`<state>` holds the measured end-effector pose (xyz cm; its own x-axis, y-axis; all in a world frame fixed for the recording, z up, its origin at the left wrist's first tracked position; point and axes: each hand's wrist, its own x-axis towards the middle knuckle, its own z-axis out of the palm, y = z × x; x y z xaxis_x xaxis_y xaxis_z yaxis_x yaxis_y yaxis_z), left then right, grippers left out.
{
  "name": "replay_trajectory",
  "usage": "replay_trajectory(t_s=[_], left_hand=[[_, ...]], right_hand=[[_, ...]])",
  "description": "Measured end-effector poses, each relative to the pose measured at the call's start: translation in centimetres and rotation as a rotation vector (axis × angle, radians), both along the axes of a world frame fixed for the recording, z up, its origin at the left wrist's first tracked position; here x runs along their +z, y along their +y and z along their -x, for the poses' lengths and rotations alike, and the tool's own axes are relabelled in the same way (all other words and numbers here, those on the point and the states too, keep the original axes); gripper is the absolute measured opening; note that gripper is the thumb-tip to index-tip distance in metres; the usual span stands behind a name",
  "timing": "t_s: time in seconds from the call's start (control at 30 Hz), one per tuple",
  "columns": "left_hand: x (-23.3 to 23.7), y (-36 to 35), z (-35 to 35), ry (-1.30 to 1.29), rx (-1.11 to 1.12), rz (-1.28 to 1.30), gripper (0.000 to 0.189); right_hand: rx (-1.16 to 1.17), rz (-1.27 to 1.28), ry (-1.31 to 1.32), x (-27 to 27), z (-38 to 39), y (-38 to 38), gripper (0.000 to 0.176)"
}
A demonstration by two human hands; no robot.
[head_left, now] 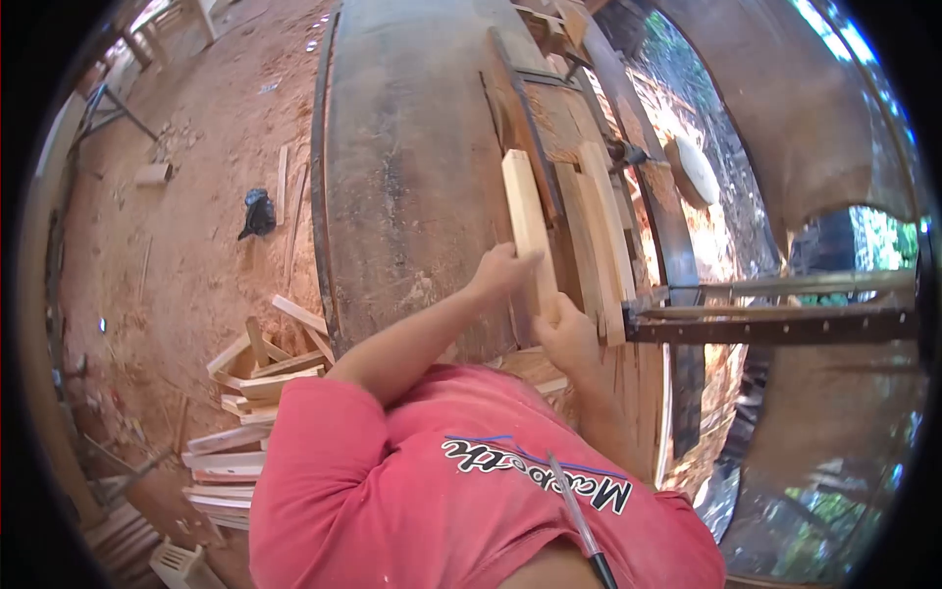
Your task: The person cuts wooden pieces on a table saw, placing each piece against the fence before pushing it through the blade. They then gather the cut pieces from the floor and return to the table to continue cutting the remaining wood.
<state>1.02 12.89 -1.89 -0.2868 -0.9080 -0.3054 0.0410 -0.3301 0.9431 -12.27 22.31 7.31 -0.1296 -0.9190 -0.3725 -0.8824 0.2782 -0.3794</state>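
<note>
A pale wooden piece (527, 211) is held up in front of me, its far end pointing away over the right edge of the brown worktable (412, 147). My left hand (505, 270) is closed on its left side, about midway along. Around its near end my right hand (567, 329) is closed, with the thumb on the wood. Just right of the piece, several long pale boards (603, 231) lie side by side along the table's edge.
Stacked cut wood (231, 471) lies on the ground at the left, below loose pieces (280, 368). A black bag (257, 214) and thin strips (292, 216) are on the dirt floor. A dark beam (775, 327) juts out at the right.
</note>
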Motion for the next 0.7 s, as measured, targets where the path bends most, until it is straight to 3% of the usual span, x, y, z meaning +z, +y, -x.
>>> replay_trajectory(t_s=[0.1, 0.2, 0.27, 0.33, 0.37, 0.43, 0.5, 0.57, 0.6, 0.67, 0.7], left_hand=[[-0.3, 5.0, -1.7, -0.028, 0.001, -0.15, 0.033], [2.1, 8.0, -7.7, 0.107, 0.168, -0.135, 0.027], [2.2, 10.6, -11.8, 0.076, 0.349, -0.037, 0.025], [0.7, 12.8, -15.8, 0.037, 0.606, 0.067, 0.024], [-1.0, 13.6, -18.0, 0.034, 0.748, 0.061, 0.022], [-5.1, 15.3, -23.8, -0.618, 0.824, 0.219, 0.019], [-7.3, 15.8, -27.3, -0.254, 1.126, -0.111, 0.022], [-10.2, 17.7, -30.8, -0.258, 1.196, -0.186, 0.026], [-11.4, 18.8, -32.1, -0.26, 1.254, -0.254, 0.03], [-13.1, 21.1, -33.6, -0.527, 1.244, -0.344, 0.034], [-14.4, 22.1, -34.3, -0.538, 1.259, -0.353, 0.048]], right_hand=[[0.164, 0.111, -0.468, -0.2, -0.8, 2.6, 0.041], [-0.038, 0.313, -0.536, 1.7, 2.1, 0.5, 0.041], [-0.161, 0.463, -0.178, -1.7, 8.6, -2.9, 0.048], [-0.19, 0.782, 0.341, -5.4, 12.9, -5.3, 0.049], [-0.201, 0.781, 0.335, -5.5, 13.8, -6.2, 0.049], [-0.182, 0.425, 0.311, -5.8, 15.0, -7.4, 0.05], [-0.25, 0.395, 0.175, -8.9, 17.0, -8.9, 0.048], [-0.316, 0.37, 0.04, -9.7, 17.3, -9.4, 0.047], [-0.308, 0.4, 0.146, -9.2, 17.2, -9.4, 0.045], [-0.301, 0.432, 0.246, -7.4, 16.3, -9.2, 0.043], [-0.282, 0.45, 0.311, -6.3, 16.0, -8.8, 0.041]])
